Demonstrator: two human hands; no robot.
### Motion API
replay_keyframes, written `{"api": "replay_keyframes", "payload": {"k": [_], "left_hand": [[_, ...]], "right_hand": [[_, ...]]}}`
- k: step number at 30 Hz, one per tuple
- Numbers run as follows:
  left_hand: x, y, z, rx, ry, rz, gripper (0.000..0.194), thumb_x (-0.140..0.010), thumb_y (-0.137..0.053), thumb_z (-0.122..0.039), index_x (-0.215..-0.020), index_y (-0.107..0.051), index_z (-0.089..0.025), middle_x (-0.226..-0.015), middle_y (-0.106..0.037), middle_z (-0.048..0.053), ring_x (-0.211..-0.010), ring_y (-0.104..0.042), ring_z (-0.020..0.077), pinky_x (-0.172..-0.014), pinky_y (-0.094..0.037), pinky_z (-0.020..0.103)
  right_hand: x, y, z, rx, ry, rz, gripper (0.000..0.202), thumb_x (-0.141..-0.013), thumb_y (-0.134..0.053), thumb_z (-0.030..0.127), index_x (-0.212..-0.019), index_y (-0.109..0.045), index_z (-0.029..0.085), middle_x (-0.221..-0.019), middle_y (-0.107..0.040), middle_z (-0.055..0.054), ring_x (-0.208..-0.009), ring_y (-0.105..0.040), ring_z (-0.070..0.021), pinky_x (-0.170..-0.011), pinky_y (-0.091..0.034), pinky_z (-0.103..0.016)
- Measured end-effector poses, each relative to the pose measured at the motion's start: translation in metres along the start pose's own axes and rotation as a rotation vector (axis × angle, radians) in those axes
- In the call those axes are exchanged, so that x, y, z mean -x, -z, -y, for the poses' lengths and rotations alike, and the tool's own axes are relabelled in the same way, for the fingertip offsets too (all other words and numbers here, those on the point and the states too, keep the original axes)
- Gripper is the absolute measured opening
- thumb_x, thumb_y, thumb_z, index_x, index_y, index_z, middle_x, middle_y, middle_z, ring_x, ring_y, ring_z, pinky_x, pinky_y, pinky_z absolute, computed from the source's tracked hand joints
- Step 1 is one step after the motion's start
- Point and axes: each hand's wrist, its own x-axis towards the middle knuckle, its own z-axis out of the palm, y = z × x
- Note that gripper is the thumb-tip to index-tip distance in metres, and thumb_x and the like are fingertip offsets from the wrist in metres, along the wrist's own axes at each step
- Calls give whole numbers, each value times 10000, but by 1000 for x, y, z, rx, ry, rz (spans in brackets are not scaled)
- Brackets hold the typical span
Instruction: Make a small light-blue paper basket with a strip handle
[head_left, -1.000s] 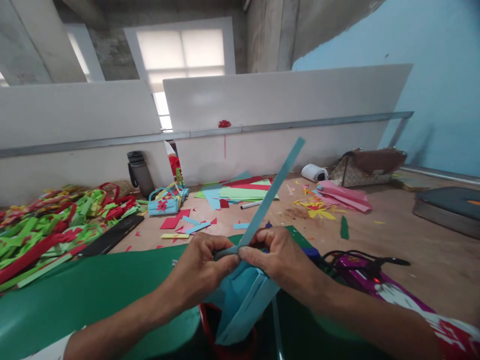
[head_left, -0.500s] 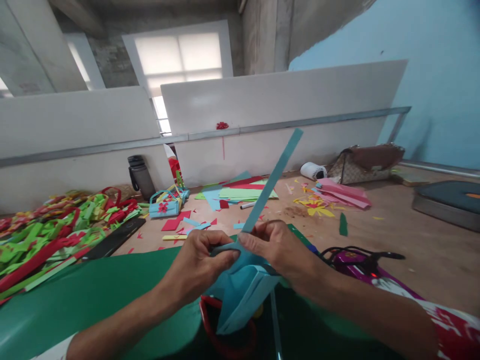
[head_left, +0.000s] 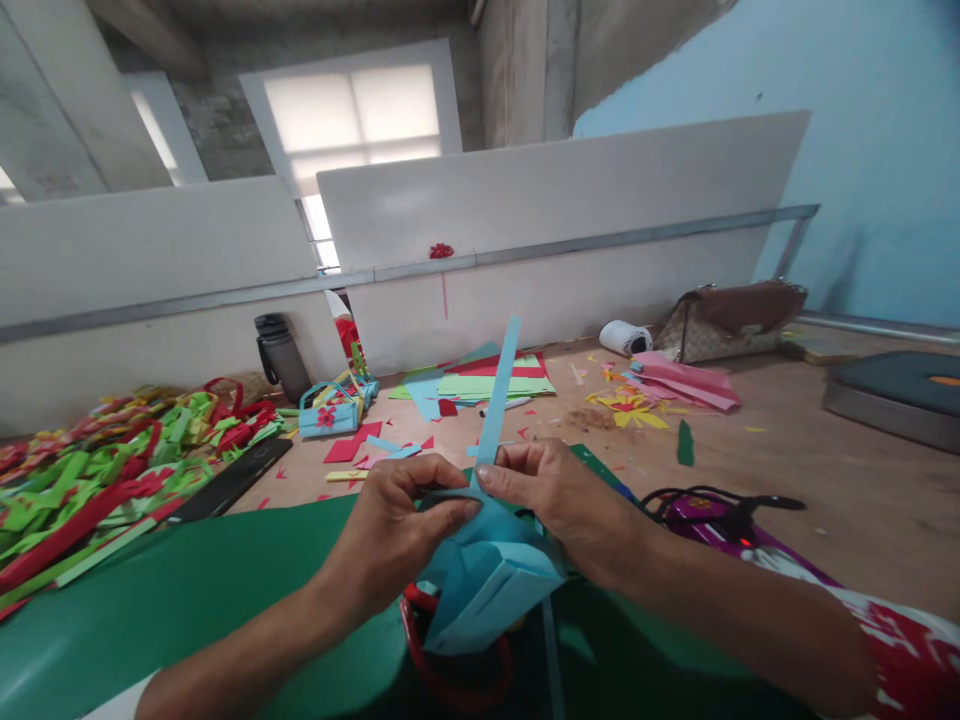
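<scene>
A light blue folded paper bag (head_left: 484, 595) hangs tilted between my hands, low in the middle of the head view. My left hand (head_left: 409, 515) pinches its upper left edge between thumb and fingers. Closed too, my right hand (head_left: 559, 500) presses its thumb where a long light blue paper strip (head_left: 499, 395) meets the bag's upper edge. The strip sticks up nearly upright above my hands. Whether it is fixed to the bag, I cannot tell. Beneath the bag lie red loops (head_left: 506, 672), partly hidden, on the green mat (head_left: 300, 580).
Colourful paper strips (head_left: 150, 480), a black phone (head_left: 232, 480) and a bottle (head_left: 281, 355) lie or stand left. A small blue paper bag (head_left: 328, 418) and paper sheets (head_left: 491, 384) are behind. At right are a purple corded device (head_left: 712, 525), a handbag (head_left: 739, 320) and a case (head_left: 896, 400).
The strip has swung left from a rightward slant to nearly upright. The bag has shifted and tilted slightly. Both hands keep their pinch in about the same place.
</scene>
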Motion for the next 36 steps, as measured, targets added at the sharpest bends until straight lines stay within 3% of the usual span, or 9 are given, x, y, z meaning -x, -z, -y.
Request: {"api": "replay_keyframes", "payload": {"k": [7, 10, 15, 20, 24, 27, 31, 36], "left_hand": [[0, 0, 4, 31, -10, -21, 45, -624, -673, -152, -623, -638, -125, -600, -574, -2, -574, -487, 95, -522, -395, 174], [2, 1, 4, 45, -20, -20, 44, -638, -666, -153, -624, -635, -126, -617, -581, 4, -591, -503, 104, -536, -406, 182], [1, 0, 4, 44, -34, -46, 56, -653, -663, -167, -626, -634, -128, -598, -572, -1, -570, -497, 97, -507, -401, 173], [1, 0, 4, 40, -75, -81, 40, -646, -671, -155, -627, -642, -135, -592, -588, -9, -563, -497, 89, -505, -408, 161], [1, 1, 5, -25, -102, -97, 24, -660, -666, -141, -639, -657, -145, -609, -622, -3, -588, -532, 105, -528, -425, 174], [1, 1, 4, -80, -116, -105, 32, -674, -654, -128, -648, -666, -145, -616, -639, 3, -591, -551, 114, -527, -430, 183], [3, 1, 3, -233, -237, -113, 94, -714, -613, -86, -664, -666, -145, -622, -651, 1, -582, -567, 111, -549, -439, 194], [2, 4, 10, -444, -566, -144, 123, -773, -579, -90, -822, -669, -157, -757, -629, 30, -699, -578, 132, -626, -453, 234]], "right_hand": [[-1, -1, -2, -29, -29, 44, 242, -610, -704, 343, -603, -559, 149, -550, -534, 25, -484, -432, -67, -487, -349, -210], [-2, 1, -3, 36, 37, 11, 264, -597, -737, 328, -616, -537, 157, -537, -495, 52, -483, -402, -58, -463, -311, -192], [1, 3, 3, 277, 274, -105, 195, -645, -706, 289, -631, -550, 173, -566, -505, 49, -513, -420, -74, -458, -321, -201], [5, 3, 4, 685, 606, -147, 113, -755, -597, 211, -650, -637, 193, -649, -628, 10, -651, -549, -131, -674, -405, -292], [3, 7, -3, 991, 912, -166, 141, -816, -539, 175, -700, -616, 201, -704, -654, 12, -719, -582, -151, -862, -316, -413], [2, 8, -6, 1094, 955, -157, 163, -844, -501, 155, -714, -591, 197, -711, -647, 13, -713, -579, -145, -889, -278, -424], [5, 6, -4, 1158, 972, -165, 189, -852, -475, 140, -687, -553, 186, -672, -612, 15, -671, -550, -131, -902, -267, -402], [9, 6, 0, 1221, 956, -121, 210, -838, -437, 81, -697, -569, 165, -690, -596, -1, -670, -536, -130, -959, -212, -406]]}}
